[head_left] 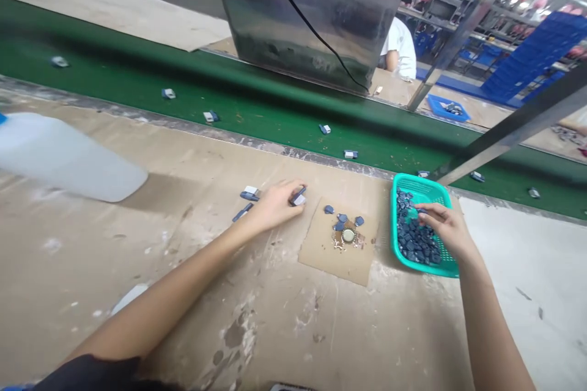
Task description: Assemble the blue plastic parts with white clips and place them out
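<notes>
My left hand (277, 204) is closed round a small dark blue and white block-like part (298, 196), held just above the table. Two similar parts lie beside that wrist: a blue and white part (250, 193) and a darker one (243, 212). Over a green plastic basket (398, 256), my right hand (444, 226) pinches a small dark blue piece (420, 211), partly hidden by the fingers. Many small dark blue pieces (415, 244) fill the basket's bottom. Between my hands, a cardboard square (321, 256) carries several blue pieces (342, 218) and a round metal cap (348, 236).
Beyond the table runs a green conveyor belt (275, 128) with several blue and white parts spaced along it. A translucent plastic jug (68, 156) lies at left. A metal housing (316, 18) spans the belt; a slanted metal post (513, 128) stands at right. A person in white (403, 49) sits beyond.
</notes>
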Action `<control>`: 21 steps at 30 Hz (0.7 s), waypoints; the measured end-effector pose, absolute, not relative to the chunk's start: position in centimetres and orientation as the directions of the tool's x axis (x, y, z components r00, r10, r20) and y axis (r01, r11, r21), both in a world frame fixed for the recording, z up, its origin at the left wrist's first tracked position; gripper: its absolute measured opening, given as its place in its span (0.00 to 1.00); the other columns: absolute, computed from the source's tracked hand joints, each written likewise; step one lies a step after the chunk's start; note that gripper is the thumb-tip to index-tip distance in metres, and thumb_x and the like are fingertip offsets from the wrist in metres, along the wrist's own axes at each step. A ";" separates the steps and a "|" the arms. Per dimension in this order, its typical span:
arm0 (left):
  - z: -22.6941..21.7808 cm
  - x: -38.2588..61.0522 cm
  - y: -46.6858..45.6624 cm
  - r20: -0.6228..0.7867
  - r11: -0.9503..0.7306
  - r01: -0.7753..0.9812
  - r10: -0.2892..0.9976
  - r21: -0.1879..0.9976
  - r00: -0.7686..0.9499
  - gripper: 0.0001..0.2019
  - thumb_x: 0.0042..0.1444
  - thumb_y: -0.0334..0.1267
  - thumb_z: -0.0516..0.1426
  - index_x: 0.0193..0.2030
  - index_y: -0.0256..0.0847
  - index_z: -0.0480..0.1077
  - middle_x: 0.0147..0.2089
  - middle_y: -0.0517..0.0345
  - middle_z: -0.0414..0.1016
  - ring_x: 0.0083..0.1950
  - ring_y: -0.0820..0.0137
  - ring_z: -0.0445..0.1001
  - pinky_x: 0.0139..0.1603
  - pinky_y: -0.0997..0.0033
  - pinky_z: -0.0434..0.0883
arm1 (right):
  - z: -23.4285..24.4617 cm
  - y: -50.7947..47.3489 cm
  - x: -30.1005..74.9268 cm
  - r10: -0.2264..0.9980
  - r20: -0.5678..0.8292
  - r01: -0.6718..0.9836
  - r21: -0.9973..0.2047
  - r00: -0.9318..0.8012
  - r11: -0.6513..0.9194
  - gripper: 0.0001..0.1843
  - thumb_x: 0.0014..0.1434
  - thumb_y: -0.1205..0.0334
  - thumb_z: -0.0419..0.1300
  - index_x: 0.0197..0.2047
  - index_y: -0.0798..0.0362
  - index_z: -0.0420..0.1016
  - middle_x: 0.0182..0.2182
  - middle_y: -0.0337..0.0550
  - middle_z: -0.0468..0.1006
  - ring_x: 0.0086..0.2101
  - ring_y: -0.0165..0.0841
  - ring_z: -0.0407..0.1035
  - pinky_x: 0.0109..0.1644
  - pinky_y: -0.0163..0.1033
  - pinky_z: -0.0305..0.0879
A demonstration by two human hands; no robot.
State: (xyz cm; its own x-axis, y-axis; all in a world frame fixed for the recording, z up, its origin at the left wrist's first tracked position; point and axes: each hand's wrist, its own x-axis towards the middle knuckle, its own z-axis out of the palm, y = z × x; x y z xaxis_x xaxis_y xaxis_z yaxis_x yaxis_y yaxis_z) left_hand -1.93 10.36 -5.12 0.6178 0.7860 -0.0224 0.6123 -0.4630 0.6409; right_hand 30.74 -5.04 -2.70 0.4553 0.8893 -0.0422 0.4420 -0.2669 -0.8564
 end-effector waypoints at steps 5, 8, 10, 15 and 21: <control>-4.2 -2.1 8.9 -0.216 0.045 0.276 0.746 0.960 0.630 0.21 0.40 0.38 0.60 0.42 0.37 0.64 0.40 0.55 0.69 0.40 0.69 0.70 0.44 0.70 0.66 | -1.5 -6.1 27.1 0.929 -0.095 0.062 -0.990 0.357 -0.125 0.11 0.44 0.59 0.64 0.33 0.52 0.76 0.29 0.40 0.71 0.27 0.28 0.66 0.32 0.35 0.64; -3.7 -1.7 7.1 -0.314 0.283 0.156 0.688 0.946 0.654 0.18 0.36 0.36 0.63 0.36 0.36 0.65 0.36 0.58 0.70 0.40 0.71 0.70 0.46 0.70 0.65 | -1.4 -5.8 24.8 0.928 -0.093 -0.065 -0.995 0.360 -0.074 0.13 0.43 0.61 0.65 0.36 0.49 0.75 0.27 0.38 0.71 0.22 0.26 0.65 0.25 0.32 0.62; -3.8 -1.3 6.0 -0.347 0.381 0.105 0.652 0.919 0.674 0.17 0.34 0.34 0.63 0.34 0.36 0.65 0.34 0.60 0.70 0.37 0.72 0.71 0.44 0.70 0.65 | -1.7 -5.4 23.5 0.916 -0.089 -0.146 -0.989 0.390 -0.034 0.14 0.41 0.64 0.67 0.35 0.48 0.76 0.27 0.37 0.72 0.20 0.24 0.64 0.22 0.31 0.60; -4.8 -1.1 4.2 -0.376 0.438 0.128 0.545 0.890 0.749 0.16 0.35 0.32 0.64 0.34 0.35 0.68 0.32 0.60 0.71 0.32 0.74 0.70 0.38 0.72 0.66 | -2.7 -4.6 21.3 0.947 -0.114 -0.236 -0.971 0.299 -0.042 0.07 0.41 0.63 0.67 0.28 0.51 0.77 0.35 0.41 0.74 0.29 0.27 0.68 0.34 0.32 0.66; -4.8 -0.8 3.9 -0.395 0.569 0.047 0.507 0.821 0.766 0.16 0.42 0.33 0.62 0.41 0.36 0.68 0.38 0.53 0.74 0.37 0.71 0.73 0.44 0.68 0.67 | -3.8 -3.6 19.8 0.969 -0.170 -0.102 -0.983 0.179 -0.153 0.11 0.43 0.65 0.66 0.33 0.48 0.76 0.33 0.39 0.73 0.32 0.28 0.68 0.36 0.33 0.66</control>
